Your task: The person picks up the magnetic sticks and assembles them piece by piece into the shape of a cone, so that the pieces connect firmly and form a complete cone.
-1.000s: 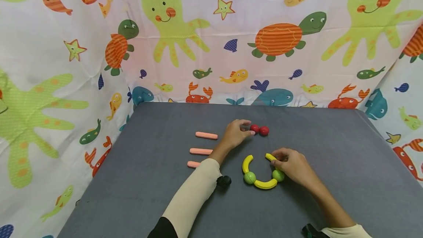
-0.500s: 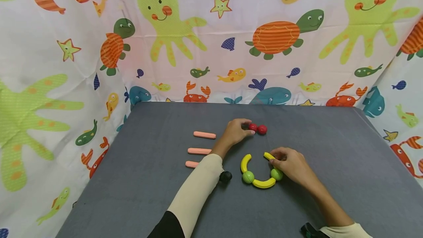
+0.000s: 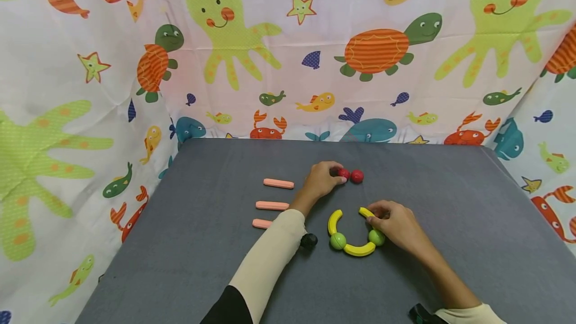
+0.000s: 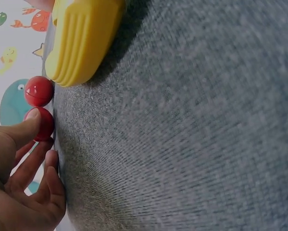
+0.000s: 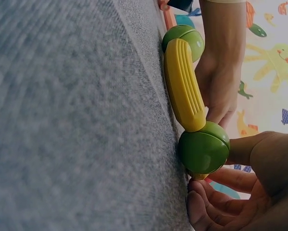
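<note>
On the grey table, my left hand (image 3: pixel 318 181) pinches the left one of two red balls (image 4: pixel 46 126) between thumb and fingers. The other red ball (image 3: pixel 357 176) sits right against it. Nearer to me lies an open ring of yellow curved sticks and green balls, its gap facing away from me. My right hand (image 3: pixel 398 221) grips the right yellow stick (image 3: pixel 365 212), covering most of it. Below that hand is a green ball (image 5: pixel 204 148), joined to the bottom yellow stick (image 5: pixel 182 86). A second green ball (image 3: pixel 338 241) links to the left yellow stick (image 3: pixel 333 222).
Three pinkish-orange ribbed sticks (image 3: pixel 278 183) lie left of my left hand, two partly behind the left forearm. A curtain (image 3: pixel 288 64) printed with sea animals rises behind the table's back edge (image 3: pixel 315 141) and along its sides.
The head view has shifted slightly. Both hands keep their places at the red ball and the yellow stick, and the pieces lie as before.
</note>
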{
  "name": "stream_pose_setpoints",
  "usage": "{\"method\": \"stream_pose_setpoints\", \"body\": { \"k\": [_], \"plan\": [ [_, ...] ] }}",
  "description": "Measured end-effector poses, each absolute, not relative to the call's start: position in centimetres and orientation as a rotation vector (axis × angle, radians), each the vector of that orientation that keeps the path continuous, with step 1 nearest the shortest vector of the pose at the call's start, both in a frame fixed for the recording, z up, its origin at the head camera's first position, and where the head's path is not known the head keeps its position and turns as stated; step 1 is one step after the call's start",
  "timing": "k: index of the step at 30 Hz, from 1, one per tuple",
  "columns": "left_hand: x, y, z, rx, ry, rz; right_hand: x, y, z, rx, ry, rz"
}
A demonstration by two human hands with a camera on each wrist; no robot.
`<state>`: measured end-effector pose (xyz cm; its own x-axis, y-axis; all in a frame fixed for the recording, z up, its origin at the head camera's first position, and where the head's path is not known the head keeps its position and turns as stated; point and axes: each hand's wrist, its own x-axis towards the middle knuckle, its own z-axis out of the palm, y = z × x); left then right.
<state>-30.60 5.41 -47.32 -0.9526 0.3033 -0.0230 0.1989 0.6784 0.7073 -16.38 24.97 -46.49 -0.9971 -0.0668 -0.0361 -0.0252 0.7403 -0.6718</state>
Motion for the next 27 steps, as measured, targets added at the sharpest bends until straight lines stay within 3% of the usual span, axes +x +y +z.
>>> {"method": "stream_pose_setpoints", "body": {
  "k": [12, 27],
  "plan": [
    [-29.9, 4.4, -47.3, 0.486, 2.646, 1.269, -16.6, 24.6, -46.5, -0.074, 2.903, -1.081],
    [-26.5, 3.3, -46.0, 0.729, 2.537, 1.283, -16.5, 24.8, -46.5, -0.087, 2.887, -1.103]
  ]
}}
